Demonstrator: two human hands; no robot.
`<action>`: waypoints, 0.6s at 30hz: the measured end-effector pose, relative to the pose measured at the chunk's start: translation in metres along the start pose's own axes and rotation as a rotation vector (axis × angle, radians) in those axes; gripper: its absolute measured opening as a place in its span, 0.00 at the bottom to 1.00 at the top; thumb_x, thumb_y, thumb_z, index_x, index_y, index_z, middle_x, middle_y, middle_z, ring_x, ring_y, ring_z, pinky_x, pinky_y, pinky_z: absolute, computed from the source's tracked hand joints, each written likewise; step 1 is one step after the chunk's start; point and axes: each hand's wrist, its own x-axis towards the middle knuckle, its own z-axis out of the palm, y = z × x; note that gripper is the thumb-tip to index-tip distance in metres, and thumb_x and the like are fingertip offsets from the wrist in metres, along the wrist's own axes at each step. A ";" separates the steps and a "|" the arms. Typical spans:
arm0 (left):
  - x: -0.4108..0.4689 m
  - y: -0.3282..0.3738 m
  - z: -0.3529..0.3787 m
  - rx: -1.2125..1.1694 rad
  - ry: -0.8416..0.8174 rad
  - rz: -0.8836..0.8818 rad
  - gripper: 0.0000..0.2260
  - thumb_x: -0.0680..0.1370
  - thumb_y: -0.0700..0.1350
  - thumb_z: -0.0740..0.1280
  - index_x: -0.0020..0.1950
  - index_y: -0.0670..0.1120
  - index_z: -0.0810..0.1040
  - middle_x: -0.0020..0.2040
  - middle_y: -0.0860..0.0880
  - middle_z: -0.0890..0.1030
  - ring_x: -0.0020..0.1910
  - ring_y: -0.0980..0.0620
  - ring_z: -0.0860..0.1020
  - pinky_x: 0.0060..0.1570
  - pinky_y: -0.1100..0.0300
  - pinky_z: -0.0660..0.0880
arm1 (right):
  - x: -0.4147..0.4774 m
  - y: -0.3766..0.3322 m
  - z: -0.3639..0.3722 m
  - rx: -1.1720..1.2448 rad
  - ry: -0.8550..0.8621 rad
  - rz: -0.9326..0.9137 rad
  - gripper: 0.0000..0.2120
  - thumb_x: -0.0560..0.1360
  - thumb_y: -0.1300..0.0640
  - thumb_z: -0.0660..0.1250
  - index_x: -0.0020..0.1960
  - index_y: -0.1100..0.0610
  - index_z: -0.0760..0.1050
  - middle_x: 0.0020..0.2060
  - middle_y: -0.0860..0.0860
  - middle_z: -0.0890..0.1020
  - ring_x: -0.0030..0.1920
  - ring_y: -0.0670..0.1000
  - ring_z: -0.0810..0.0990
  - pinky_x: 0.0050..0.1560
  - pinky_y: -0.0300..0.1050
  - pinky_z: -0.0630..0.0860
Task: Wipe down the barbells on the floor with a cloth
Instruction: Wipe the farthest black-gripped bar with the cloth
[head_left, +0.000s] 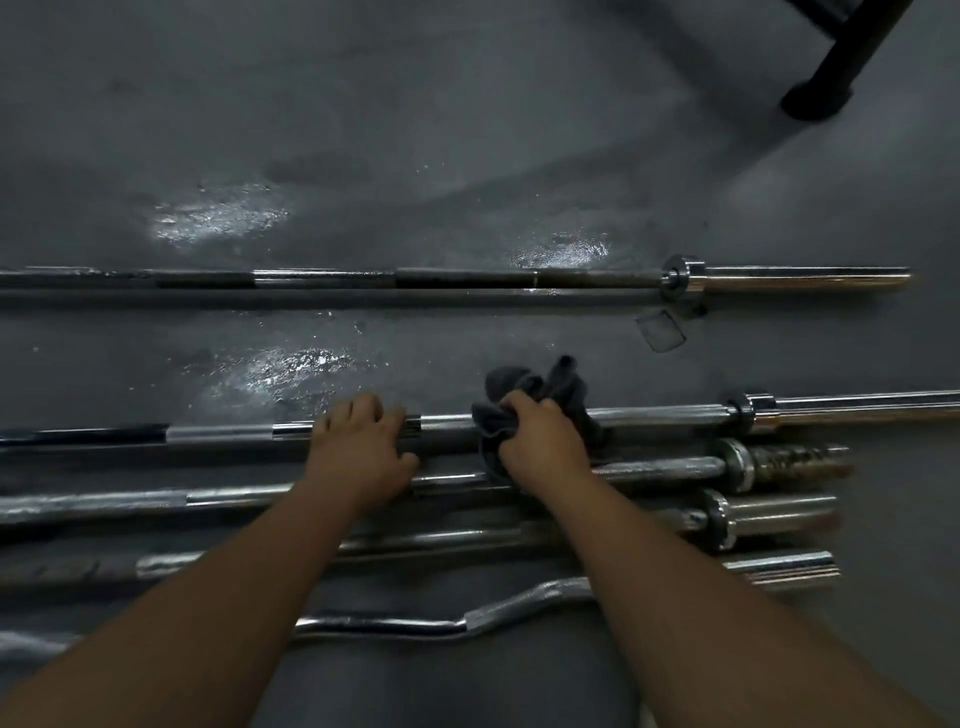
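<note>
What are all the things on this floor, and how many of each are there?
Held barbell: one, silver, under both hands.
Other straight barbells: four, silver and dark; one alone farther off, three packed together nearer the person.
Bent barbell: one, silver, nearest the person.
Cloth: one, dark grey, bunched on the held barbell.
Clear scrap: one, on the floor by the far barbell's collar.
Stand leg: one, black, top right corner.
Floor: grey, with shiny patches.
Left hand: grips the held barbell beside the cloth.
Right hand: grips the cloth.
</note>
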 end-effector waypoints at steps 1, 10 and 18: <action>-0.009 0.002 -0.001 0.008 -0.012 -0.008 0.28 0.75 0.62 0.62 0.73 0.56 0.65 0.69 0.47 0.65 0.70 0.43 0.63 0.69 0.47 0.60 | -0.007 -0.002 -0.008 0.019 -0.071 -0.029 0.16 0.74 0.58 0.64 0.60 0.48 0.73 0.57 0.57 0.76 0.54 0.61 0.77 0.53 0.47 0.74; -0.104 0.092 -0.024 -0.523 0.044 0.215 0.45 0.68 0.56 0.76 0.79 0.54 0.55 0.76 0.50 0.64 0.74 0.49 0.65 0.70 0.51 0.68 | -0.109 -0.004 -0.088 0.445 -0.188 -0.106 0.10 0.73 0.61 0.65 0.53 0.52 0.77 0.40 0.52 0.81 0.40 0.50 0.79 0.32 0.38 0.72; -0.159 0.169 -0.097 -1.163 0.287 0.000 0.09 0.81 0.43 0.65 0.40 0.51 0.78 0.37 0.48 0.80 0.40 0.46 0.80 0.34 0.60 0.72 | -0.196 0.033 -0.154 0.707 0.017 -0.274 0.17 0.68 0.56 0.70 0.55 0.47 0.73 0.47 0.49 0.81 0.48 0.48 0.81 0.42 0.39 0.77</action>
